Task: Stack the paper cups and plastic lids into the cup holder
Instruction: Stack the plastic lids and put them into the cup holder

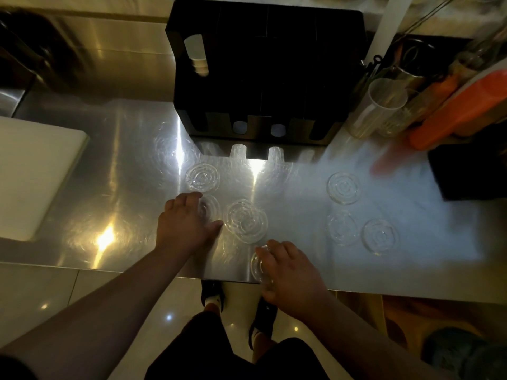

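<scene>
**Entry: lid collection, steel counter (123,160)**

1. Cup holder (263,64): black, several slots, standing at the back of the counter. Its side cut-out shows paper cups (199,61) already nested inside. 2 pale round shapes sit in the front slots; what they are cannot be told.
2. Clear plastic lids: 7 loose, none yet in the holder.
   - Centre group of 4: far lid (202,177), covered lid (210,211), centre lid (245,221), edge lid (258,266).
   - Right group of 3, well apart from the centre group: back-right lid (343,187), mid-right lid (342,229), front-right lid (380,236).
3. Left hand (186,220): fingers arched over the covered lid, thumb splayed toward the centre lid. Whether it has hold of the lid or only rests on it cannot be told.
4. Right hand (288,272): fingers curled over the edge lid at the counter's near edge, thumb beneath, gripping it.
5. Sundries: white cutting board (41,174) on the left; clear measuring jug (384,105) and orange bottle (461,105) on the right.

**Step in hand (judged):** gathering loose lids into 1 stack, with the cups apparently done.

**Handling notes:**
- Lift each lid by its rim; thin plastic probably buckles under a hard pinch.
- Slide flat lids to the counter edge so a thumb can get under.
- Keep every lid the same way up, with rims aligned, so they nest.
- Build the stack first, then lower it into 1 slot.
</scene>
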